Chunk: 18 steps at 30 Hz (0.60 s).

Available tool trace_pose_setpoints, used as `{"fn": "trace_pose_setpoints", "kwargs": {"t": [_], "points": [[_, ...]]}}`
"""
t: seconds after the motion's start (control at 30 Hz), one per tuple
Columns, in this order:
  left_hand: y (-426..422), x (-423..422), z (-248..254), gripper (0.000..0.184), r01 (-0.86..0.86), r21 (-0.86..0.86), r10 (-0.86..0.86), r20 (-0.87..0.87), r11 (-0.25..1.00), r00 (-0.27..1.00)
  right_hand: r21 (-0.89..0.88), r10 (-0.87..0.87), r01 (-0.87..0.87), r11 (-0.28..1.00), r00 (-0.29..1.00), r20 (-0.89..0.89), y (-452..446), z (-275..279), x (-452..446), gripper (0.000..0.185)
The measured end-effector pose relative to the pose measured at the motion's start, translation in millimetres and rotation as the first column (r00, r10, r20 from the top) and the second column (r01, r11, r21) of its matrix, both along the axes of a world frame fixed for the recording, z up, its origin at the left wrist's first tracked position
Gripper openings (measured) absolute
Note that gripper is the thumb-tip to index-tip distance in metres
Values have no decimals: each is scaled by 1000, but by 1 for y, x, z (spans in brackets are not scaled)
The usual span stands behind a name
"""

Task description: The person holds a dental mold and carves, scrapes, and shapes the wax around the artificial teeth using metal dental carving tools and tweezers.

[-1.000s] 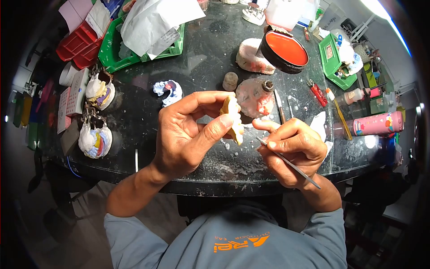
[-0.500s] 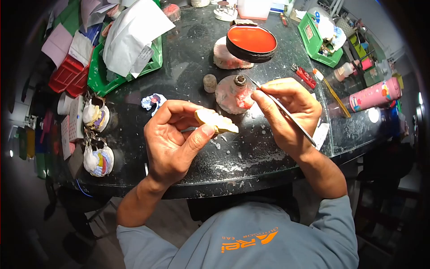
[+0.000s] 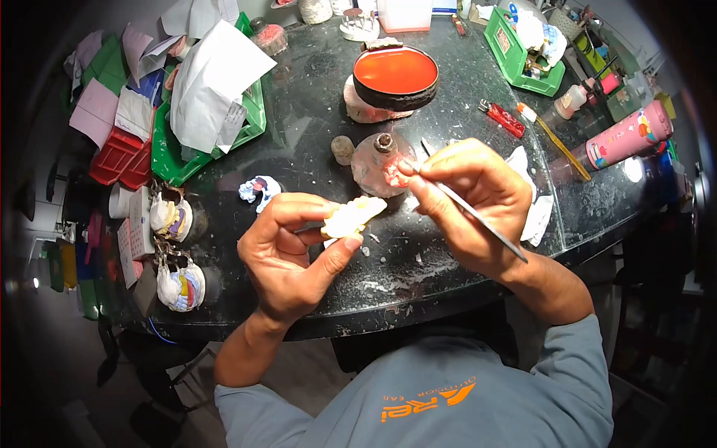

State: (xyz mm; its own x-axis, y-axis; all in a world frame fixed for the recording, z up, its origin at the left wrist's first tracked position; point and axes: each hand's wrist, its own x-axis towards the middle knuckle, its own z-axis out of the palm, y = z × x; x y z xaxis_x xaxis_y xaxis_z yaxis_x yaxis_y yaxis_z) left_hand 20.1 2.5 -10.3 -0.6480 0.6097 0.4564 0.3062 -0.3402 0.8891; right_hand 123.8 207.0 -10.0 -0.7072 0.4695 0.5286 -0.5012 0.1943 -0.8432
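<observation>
Between thumb and fingers, my left hand (image 3: 295,254) holds a pale yellow dental cast (image 3: 352,217) above the worktop. My right hand (image 3: 478,205) is closed round a thin metal tool (image 3: 482,218), its tip end near the pink wax on a round burner (image 3: 373,166). The tool's very tip is hard to make out. Behind the burner, a dark pan of red wax (image 3: 396,72) rests over a whitish block (image 3: 366,107). A small grey stopper (image 3: 342,149) stands left of the burner.
Two mounted jaw models (image 3: 179,287) stand at the left, near a blue-white piece (image 3: 259,192). Green trays (image 3: 170,157) with papers lie behind. On the right are a red-handled tool (image 3: 504,119), a yellow brush (image 3: 560,145) and a pink bottle (image 3: 627,137).
The left hand has moved down and left, turning the cast flatter. The right hand rose toward the burner, then came slightly down. The whole view has shifted.
</observation>
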Motion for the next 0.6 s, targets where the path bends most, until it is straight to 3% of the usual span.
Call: {"fn": "trace_pose_setpoints", "kwargs": {"t": [0.07, 0.2, 0.3, 0.6], "points": [[0, 0, 0, 36, -7, -10, 6, -92, 1000, 996, 7, 35, -35, 999, 999, -34, -6, 2, 3, 15], [3, 5, -3, 39, -59, -11, 58, -83, 998, 995, 202, 54, -42, 979, 997, -55, -8, 4, 6, 19], [3, -2, -1, 39, -123, -52, 91, -407, 991, 909, 237, 90, -78, 968, 995, -40, -9, 5, 9, 19], [3, 0, 0, 39, -151, -47, 113, -459, 987, 881, 337, 142, -108, 935, 987, -77, -8, 9, 9, 20]]}}
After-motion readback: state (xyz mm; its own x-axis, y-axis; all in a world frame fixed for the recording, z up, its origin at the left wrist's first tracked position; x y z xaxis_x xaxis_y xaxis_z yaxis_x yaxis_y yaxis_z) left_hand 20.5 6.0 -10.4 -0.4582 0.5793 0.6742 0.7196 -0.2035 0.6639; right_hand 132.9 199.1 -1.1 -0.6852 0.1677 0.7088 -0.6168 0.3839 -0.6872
